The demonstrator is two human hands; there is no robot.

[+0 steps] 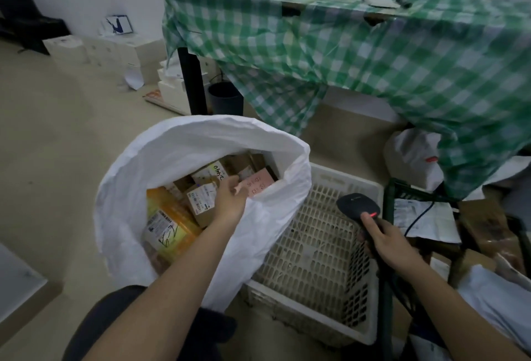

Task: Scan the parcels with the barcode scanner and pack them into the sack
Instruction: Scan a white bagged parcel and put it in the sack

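Note:
A white sack (178, 142) stands open on the floor, holding several parcels: brown boxes (202, 202), a yellow packet (169, 225) and a pink-labelled parcel (260, 184). My left hand (230, 198) reaches inside the sack's mouth, its fingers loosely curled right beside the pink-labelled parcel; I cannot make out a grip on it. To the right, my right hand (386, 241) grips the handle of the black barcode scanner (359, 207), held over the basket with its red light on.
A white perforated plastic basket (316, 248) sits right of the sack. Behind them is a table under a green checked cloth (359, 53). Parcels and papers (425, 217) pile up at the right. White boxes (115, 50) and a dark bin (225, 98) stand farther back.

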